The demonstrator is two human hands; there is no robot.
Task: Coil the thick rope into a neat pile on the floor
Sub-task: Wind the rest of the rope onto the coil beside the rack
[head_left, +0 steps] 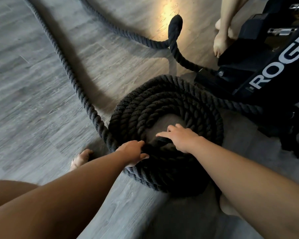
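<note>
While left hand (133, 152) grips it, rope (162, 104) lies coiled.

Left hand (133, 152) gripping, fingers curled, right hand (179, 137) flat, fingers extended

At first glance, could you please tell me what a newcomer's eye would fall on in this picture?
First, the coil of thick black rope, stacked in rings on the grey floor at centre. The left hand grips a turn at its near rim and the right hand rests beside it. Next, the black frame with white lettering at the right, and the loose strand trailing toward the upper left.
</note>
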